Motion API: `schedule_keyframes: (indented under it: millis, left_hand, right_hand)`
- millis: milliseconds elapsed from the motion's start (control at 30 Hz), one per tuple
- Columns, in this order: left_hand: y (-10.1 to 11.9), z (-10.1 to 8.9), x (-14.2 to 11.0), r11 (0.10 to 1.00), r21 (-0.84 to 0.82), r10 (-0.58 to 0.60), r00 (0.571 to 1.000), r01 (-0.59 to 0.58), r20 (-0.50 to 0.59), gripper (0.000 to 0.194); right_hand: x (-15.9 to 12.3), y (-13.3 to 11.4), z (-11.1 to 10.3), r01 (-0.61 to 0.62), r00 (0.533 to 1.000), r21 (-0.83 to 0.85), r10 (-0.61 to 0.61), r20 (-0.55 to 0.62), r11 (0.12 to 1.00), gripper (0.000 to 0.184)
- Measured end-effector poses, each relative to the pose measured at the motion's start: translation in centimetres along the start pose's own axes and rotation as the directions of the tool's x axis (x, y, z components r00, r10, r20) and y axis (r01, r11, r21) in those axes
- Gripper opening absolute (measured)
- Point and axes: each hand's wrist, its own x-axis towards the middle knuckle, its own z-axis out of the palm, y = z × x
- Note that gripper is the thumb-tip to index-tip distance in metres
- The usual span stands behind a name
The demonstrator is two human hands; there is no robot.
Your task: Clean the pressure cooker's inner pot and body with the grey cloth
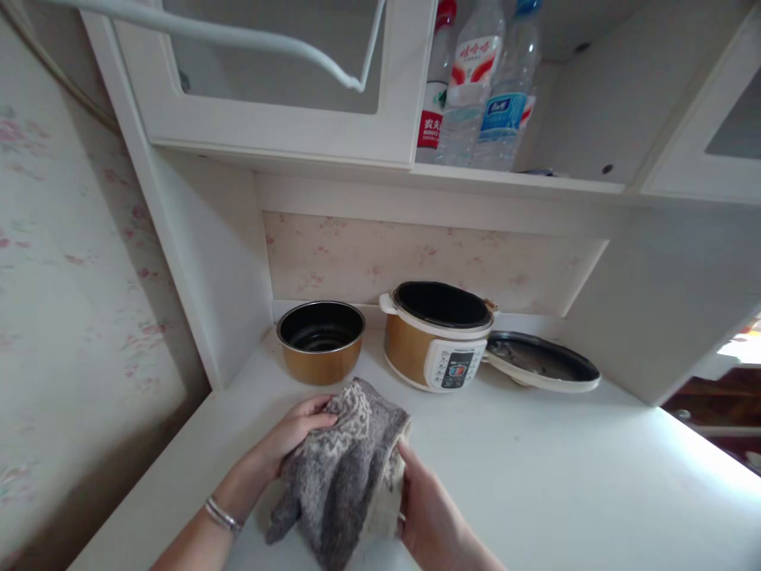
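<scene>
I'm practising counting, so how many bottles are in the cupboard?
3 clearly: a red-capped bottle on the left, a red-and-white-labelled bottle in the middle, a blue-capped bottle on the right. Another may hide behind that one, where some red peeks out.

Bare left forearm (199, 533), narrow silver-coloured bangle (223, 515) around it, bare right hand (431, 507)

Both arms reach in from the bottom of the view, and the two hands face each other, apart. The left forearm (235, 496) slants up and rightward to the wrist (261, 466); the left hand (297, 436) is closed in a grip, its upper digits bent toward the right. The right hand (433, 507) grips too, its thumb (410, 456) pointing up and leftward, its fingers partly hidden.
</scene>
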Motion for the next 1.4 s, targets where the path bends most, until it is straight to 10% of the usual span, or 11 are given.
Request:
schedule_keyframes:
  millis: [200,533,833,1133,1233,1400]
  left_hand:
    - [0.5,2.0,1.5,0.955,-0.282,0.098,0.995,-0.089,0.017,0.043]
    - [-1.1,-0.7,2.2,0.949,-0.298,0.114,0.993,-0.101,0.026,0.046]
    - [-2.1,-1.3,3.2,0.947,-0.264,0.167,0.983,-0.183,-0.081,0.049]
    - [-1.7,-0.6,3.4,0.97,-0.103,0.203,0.969,-0.219,-0.144,0.047]
    - [-2.0,-1.6,4.0,0.945,0.076,0.326,0.885,-0.319,-0.331,0.045]
    - [-1.9,-3.3,4.3,0.709,0.629,0.681,0.543,-0.319,-0.492,0.034]
  right_hand:
    - [0.7,-1.8,1.6,0.158,0.967,0.132,-0.18,0.179,0.979,0.039]
    - [3.9,-0.7,3.4,0.022,0.955,0.12,-0.056,0.293,0.992,0.057]
    - [4.6,-0.8,3.6,0.133,0.989,0.306,-0.145,0.018,0.943,0.045]
    - [2.8,-1.6,6.4,0.214,0.967,0.147,-0.231,0.109,0.966,0.042]
    - [2.6,-4.2,7.7,0.429,0.899,0.037,-0.431,0.074,0.902,0.046]
    - [3.4,-11.1,10.9,0.728,0.665,-0.305,-0.74,0.101,0.614,0.044]
